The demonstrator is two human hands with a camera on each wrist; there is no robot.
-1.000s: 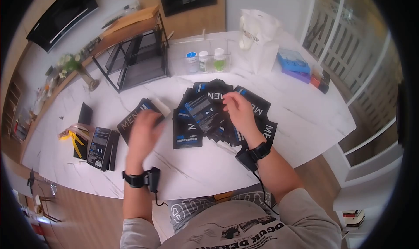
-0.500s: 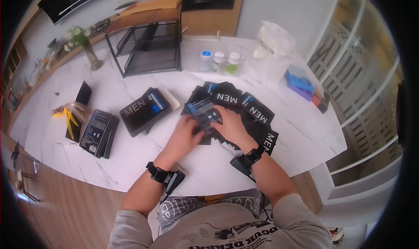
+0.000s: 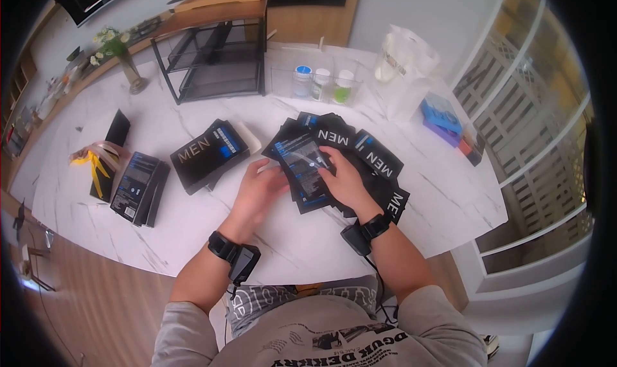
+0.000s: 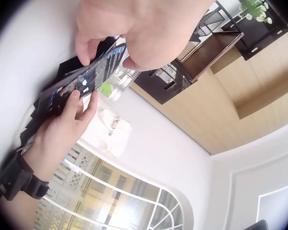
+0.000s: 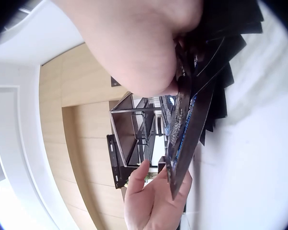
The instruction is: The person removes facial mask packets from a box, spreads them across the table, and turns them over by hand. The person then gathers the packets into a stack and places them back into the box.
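A black packet (image 3: 304, 161) is pinched by the right hand (image 3: 347, 186), its thumb and fingers closed. The left hand (image 3: 256, 190) is held partly open beside it; contact cannot be told. Around the right hand, other packets (image 3: 379, 158) are left fanned, unheld; boxes (image 3: 209, 156) are stacked beyond the left.

"MEN" legible on black packets (image 3: 380, 159) in the fanned pile and on the black stack (image 3: 204, 150) left of it. Grey shirt (image 3: 334, 344): "DGUK". White bag (image 3: 400, 71): print unreadable.
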